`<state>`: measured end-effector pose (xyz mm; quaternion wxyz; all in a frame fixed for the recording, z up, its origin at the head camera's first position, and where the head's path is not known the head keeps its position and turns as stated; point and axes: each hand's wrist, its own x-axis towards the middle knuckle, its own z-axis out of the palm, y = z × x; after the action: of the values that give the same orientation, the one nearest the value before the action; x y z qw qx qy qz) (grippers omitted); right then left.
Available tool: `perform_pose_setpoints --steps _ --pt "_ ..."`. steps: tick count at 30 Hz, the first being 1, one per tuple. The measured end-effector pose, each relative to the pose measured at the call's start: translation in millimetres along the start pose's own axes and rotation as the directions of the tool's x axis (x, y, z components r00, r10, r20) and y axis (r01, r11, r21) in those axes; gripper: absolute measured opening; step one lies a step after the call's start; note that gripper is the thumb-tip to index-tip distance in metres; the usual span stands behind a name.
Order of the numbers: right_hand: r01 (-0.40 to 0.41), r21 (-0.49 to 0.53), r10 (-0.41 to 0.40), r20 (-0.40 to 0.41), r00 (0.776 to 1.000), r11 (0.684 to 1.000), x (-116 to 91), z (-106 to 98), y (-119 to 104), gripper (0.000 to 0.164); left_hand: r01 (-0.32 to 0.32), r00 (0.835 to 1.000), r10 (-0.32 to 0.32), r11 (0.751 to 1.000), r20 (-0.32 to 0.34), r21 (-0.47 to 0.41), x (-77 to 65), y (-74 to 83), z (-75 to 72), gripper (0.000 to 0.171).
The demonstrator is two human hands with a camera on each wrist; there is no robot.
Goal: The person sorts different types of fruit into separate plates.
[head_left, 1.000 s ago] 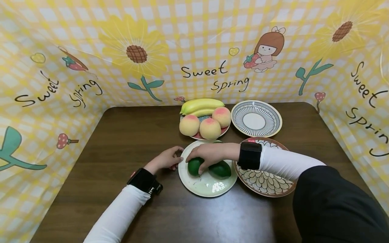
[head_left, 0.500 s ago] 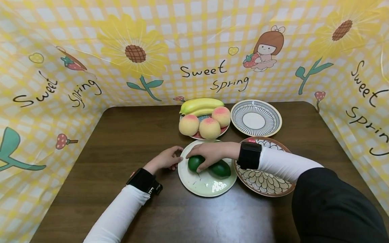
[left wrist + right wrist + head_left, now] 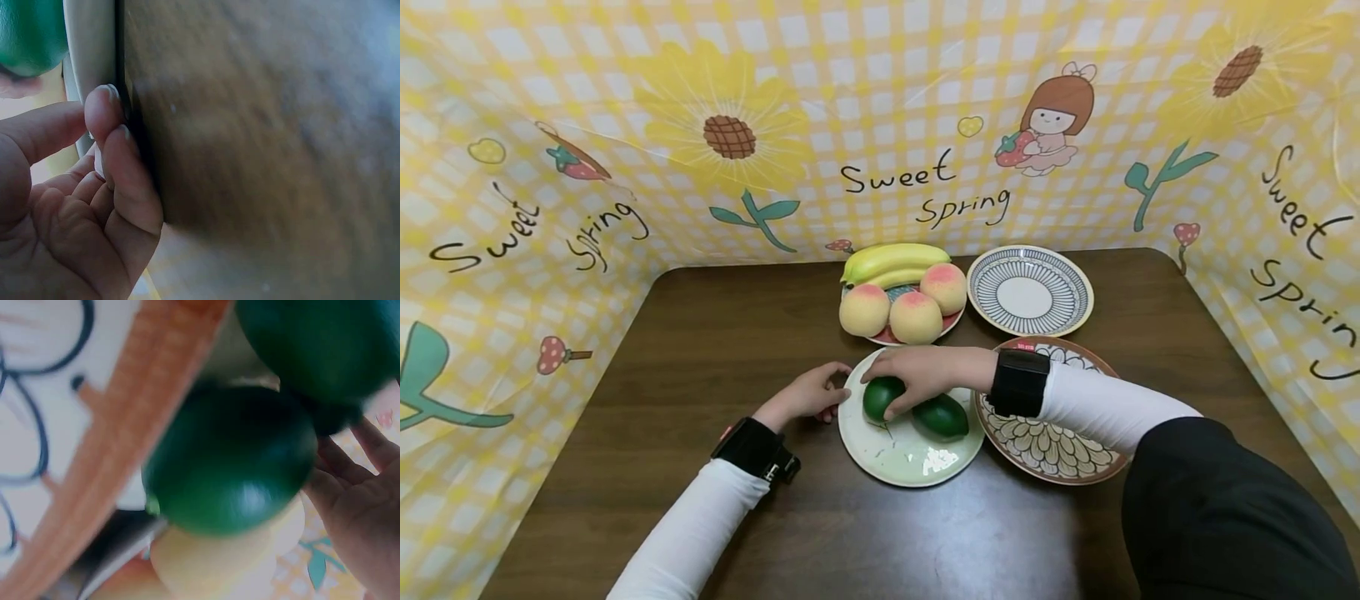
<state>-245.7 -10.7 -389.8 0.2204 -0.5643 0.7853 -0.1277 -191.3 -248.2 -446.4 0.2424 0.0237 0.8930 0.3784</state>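
Right hand gripping a green fruit on the pale plate

Right hand (image 3: 917, 371) reaching across the pale green plate (image 3: 917, 467), fingers and thumb curling round a dark green fruit (image 3: 880, 402), gap between them only as wide as the fruit. Fruit sitting on the plate's left half; whether it is bearing its weight on the plate, cannot tell. Second green fruit (image 3: 943, 417) lying to its right, on the same plate. Third green fruit (image 3: 231, 462) showing in the right wrist view (the arm is hiding it from the head camera).

Left hand (image 3: 805, 394) resting at the plate's left edge, thumb and fingertips nearly closed, pinching the rim.

Brown-rimmed plate (image 3: 1060, 454) lying just right, under the right forearm. Behind: bananas (image 3: 895, 262) and three peaches (image 3: 916, 318) crowding a small plate (image 3: 952, 322); blue-lined plate (image 3: 1030, 296) standing beside them. All resting on a brown wooden table (image 3: 722, 333); yellow checked cloth (image 3: 865, 83) hanging beyond.
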Motion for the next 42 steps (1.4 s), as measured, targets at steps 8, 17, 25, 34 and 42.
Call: perform_pose_setpoints --steps 8,17,25,34,42 --pt "-0.155 0.065 0.167 -0.303 0.938 0.986 -80.8 -22.7 15.7 0.052 -0.01 1.0 0.01 1.0 -0.011 -0.024 -6.5 -0.9 5.7 0.044" --pt "-0.548 0.264 0.606 -0.422 0.674 0.793 -213.5 13.9 63.2 0.054 -0.005 0.999 0.005 1.0 -0.039 0.0 -16.0 -5.4 -1.5 0.047" --pt "-0.516 0.649 0.769 -0.172 0.616 0.559 -247.9 77.1 84.2 0.066 -0.006 0.999 0.007 1.0 -0.049 0.018 -22.1 -8.5 -13.0 0.052" --pt "-0.353 0.828 0.726 -0.092 0.681 0.436 -261.4 101.4 83.2 0.061 -0.02 0.999 0.021 0.999 0.044 -0.025 -3.0 -1.5 -36.1 0.064" --pt "-0.297 0.857 0.724 -0.12 0.68 0.422 -273.9 109.2 82.2 0.061 -0.105 0.944 0.182 0.956 -0.276 0.274 32.8 54.5 -56.7 0.069"
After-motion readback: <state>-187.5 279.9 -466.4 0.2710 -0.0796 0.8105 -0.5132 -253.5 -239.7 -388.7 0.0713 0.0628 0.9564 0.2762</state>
